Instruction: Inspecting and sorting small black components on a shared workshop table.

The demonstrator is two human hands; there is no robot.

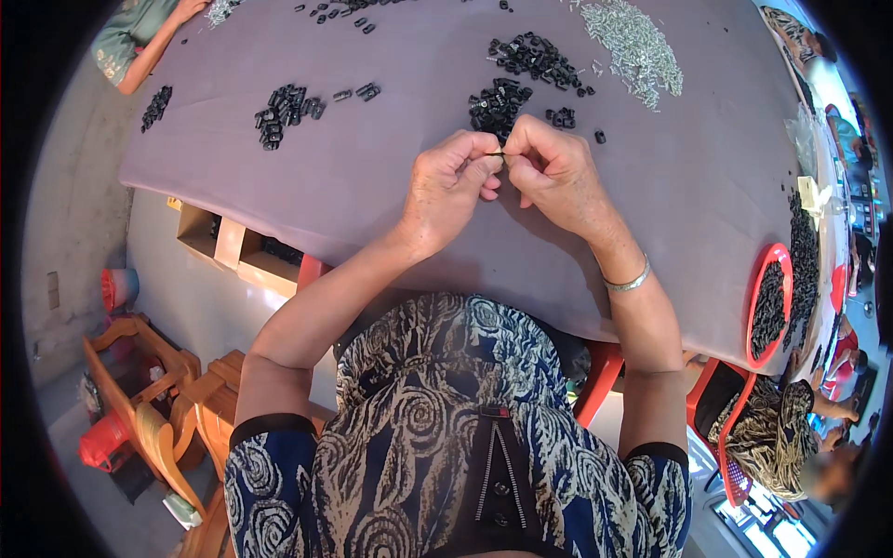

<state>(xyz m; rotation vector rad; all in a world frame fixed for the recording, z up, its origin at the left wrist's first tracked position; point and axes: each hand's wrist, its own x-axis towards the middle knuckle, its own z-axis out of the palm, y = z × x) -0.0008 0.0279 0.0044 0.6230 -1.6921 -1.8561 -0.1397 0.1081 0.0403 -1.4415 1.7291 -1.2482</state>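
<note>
My left hand [448, 186] and my right hand [556, 175] meet over the near middle of the table, their fingertips pressed together. Between them is a tiny dark piece, mostly covered by the fingers, so its kind does not show. Both hands are closed in a pinch. Just beyond the fingertips lies a heap of small black plastic parts [496, 100]. Another black heap [537, 61] sits farther back. A few black pieces [561, 117] and a single one [600, 137] rest to the right of my hands.
Small silvery pieces [634, 51] are heaped at the far right. Left of my hands are black cylindrical parts [282, 113] and a smaller cluster [157, 108]. A red-rimmed tray [787, 288] holds black bits. Another person's arm [149, 63] reaches in at far left. Cardboard boxes [233, 244] stand below the edge.
</note>
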